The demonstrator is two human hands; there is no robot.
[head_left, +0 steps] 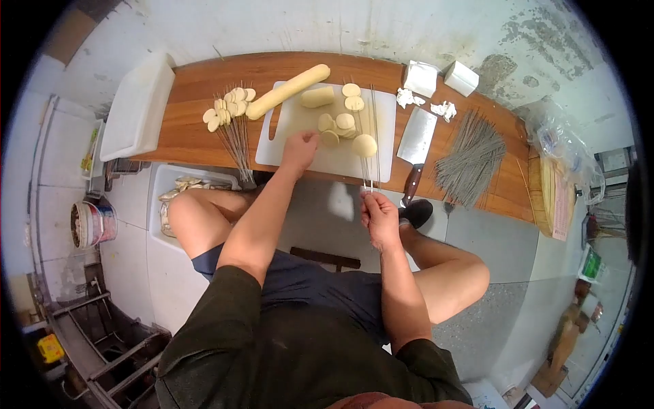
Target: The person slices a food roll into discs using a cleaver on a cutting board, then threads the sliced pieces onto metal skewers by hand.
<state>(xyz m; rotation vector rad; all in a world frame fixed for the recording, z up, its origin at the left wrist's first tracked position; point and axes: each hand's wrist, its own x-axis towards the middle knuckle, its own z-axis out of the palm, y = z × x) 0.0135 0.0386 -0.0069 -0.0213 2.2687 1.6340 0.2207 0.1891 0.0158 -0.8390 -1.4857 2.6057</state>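
Note:
My right hand (380,217) is closed around the lower ends of several thin skewers (370,174) at the table's front edge. A pale round slice (365,145) sits on or against them over the board. My left hand (301,151) hovers at the front left of the white cutting board (272,153), fingers curled together; whether anything is between them is hidden. Just right of it lies a small heap of round slices (328,138). Behind that rests a short pale log piece (317,97). More slices (351,90) lie near the skewers' far ends.
A long pale log (289,91) overlaps the board's left edge. Slices on skewers (230,109) lie farther left, near a white bin (138,108). On the right are a cleaver (417,136), a pile of skewers (470,158) and two white blocks (421,78). A tub (159,178) stands below.

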